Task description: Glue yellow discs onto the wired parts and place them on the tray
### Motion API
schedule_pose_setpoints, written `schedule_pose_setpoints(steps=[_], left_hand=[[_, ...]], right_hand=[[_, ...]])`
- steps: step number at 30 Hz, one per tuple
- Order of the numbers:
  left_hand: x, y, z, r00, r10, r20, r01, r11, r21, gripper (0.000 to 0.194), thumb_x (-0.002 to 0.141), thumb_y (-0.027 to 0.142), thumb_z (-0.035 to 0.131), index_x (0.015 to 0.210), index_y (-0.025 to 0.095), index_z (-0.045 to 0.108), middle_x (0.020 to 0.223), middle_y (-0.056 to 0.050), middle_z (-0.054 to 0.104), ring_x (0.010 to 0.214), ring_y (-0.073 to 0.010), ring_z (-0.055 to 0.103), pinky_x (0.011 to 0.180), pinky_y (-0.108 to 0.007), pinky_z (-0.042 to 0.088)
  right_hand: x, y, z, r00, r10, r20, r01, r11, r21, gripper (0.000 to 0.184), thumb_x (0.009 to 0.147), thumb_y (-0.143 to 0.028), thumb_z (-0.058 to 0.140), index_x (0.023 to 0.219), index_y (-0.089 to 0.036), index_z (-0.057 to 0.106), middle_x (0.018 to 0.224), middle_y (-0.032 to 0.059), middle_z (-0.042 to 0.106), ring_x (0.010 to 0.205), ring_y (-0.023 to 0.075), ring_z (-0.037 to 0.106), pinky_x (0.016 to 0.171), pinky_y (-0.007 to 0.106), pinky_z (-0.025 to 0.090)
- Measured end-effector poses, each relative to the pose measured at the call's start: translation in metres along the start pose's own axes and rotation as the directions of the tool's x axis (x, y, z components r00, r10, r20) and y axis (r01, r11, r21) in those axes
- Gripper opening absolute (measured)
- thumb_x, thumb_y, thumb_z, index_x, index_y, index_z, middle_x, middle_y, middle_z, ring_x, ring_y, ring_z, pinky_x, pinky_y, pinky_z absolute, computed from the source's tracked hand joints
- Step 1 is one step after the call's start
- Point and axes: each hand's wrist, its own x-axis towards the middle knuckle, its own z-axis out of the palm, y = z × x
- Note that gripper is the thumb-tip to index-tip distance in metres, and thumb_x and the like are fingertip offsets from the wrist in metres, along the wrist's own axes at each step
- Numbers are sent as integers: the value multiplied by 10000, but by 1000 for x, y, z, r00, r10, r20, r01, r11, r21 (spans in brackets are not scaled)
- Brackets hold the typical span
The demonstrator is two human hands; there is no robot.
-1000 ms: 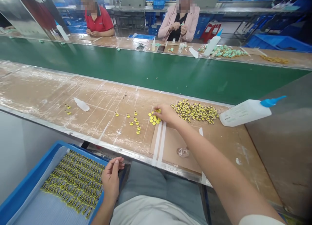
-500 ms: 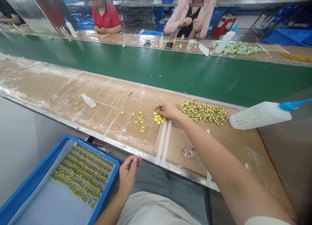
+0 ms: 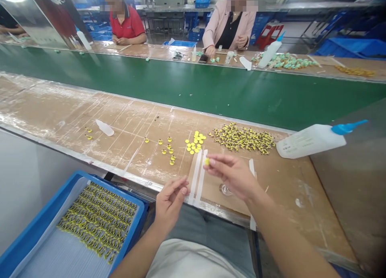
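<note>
My right hand (image 3: 233,174) hovers over the near part of the brown workbench (image 3: 60,113) and pinches a small yellow disc (image 3: 207,161) between thumb and fingertips. My left hand (image 3: 171,201) is raised at the bench's front edge, its fingers loosely curled with nothing visible in them. A cluster of yellow discs (image 3: 195,142) lies just beyond the pinched disc. To its right spreads a heap of yellow-and-black pieces (image 3: 243,137). Several single yellow pieces (image 3: 167,146) lie to the left.
A blue tray (image 3: 36,229) of lined-up yellow-and-black pieces sits at lower left. A white squeeze bottle with a blue nozzle (image 3: 313,139) lies at right, a small clear bottle (image 3: 105,127) at left. A green conveyor belt (image 3: 187,85) runs behind; two people sit beyond it.
My right hand has drawn back from the disc cluster toward me with one yellow disc in its fingers. My left hand has risen from beside the tray to the bench edge.
</note>
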Motion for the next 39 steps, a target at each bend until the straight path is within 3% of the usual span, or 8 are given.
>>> schedule_pose_setpoints(steps=[6,12,18,22,24,29,34,39], left_hand=[[14,12,38,972,112,208,-79,984,-162,310,881,228,674,1179,296,731,1020,-69,622,820,-146,643,704,-259,553],[4,6,58,923,-54,382,176,940,-294,250,810,303,757,1057,281,786,969,-70,612,734,-152,634,621,-292,567],[-5,-1,66,913,-155,377,300,882,-364,196,766,294,796,956,250,806,960,-56,642,644,-139,642,591,-316,571],[11,-8,58,953,-247,175,295,887,-356,243,684,294,862,903,207,802,866,-75,735,705,-153,680,567,-225,540],[24,-14,52,960,-277,39,273,901,-337,305,645,294,886,916,188,794,883,-87,758,722,-154,698,601,-224,555],[47,-33,46,969,-230,-85,207,954,-217,454,611,350,897,1002,155,776,905,-93,770,719,-149,697,744,-310,589],[49,-42,51,991,-108,-79,100,990,-96,385,562,360,920,856,138,808,896,-119,751,725,-175,664,729,-336,586],[46,-47,52,998,-36,-59,36,999,-14,420,561,415,916,879,160,817,913,-132,735,793,-219,690,791,-372,579]], right_hand=[[-60,34,5,995,53,-88,-35,981,192,349,607,-332,932,862,-186,743,711,28,745,624,130,693,585,206,564],[-77,57,-7,993,58,-101,-32,968,248,459,627,-343,926,941,-179,634,652,13,720,561,115,637,478,171,436],[-86,61,-11,996,60,-72,-47,984,172,560,631,-438,902,1023,-171,605,648,25,715,530,137,618,439,192,415],[-60,50,-46,947,-206,-245,126,944,-306,452,801,-593,689,917,-157,690,748,89,735,575,176,651,507,275,494],[-34,41,-77,843,-443,-305,103,689,-718,402,864,-564,595,918,-185,715,784,80,742,647,193,662,639,330,539],[31,22,-137,801,-552,-230,114,519,-847,335,771,-448,632,933,-166,710,1014,152,736,952,304,654,917,462,483],[58,27,-152,815,-572,-86,203,422,-883,331,738,-490,601,832,-191,707,941,159,731,924,338,652,869,473,481],[77,48,-170,809,-584,-67,152,318,-936,445,751,-585,499,876,-211,707,938,135,734,895,352,677,741,470,515]])
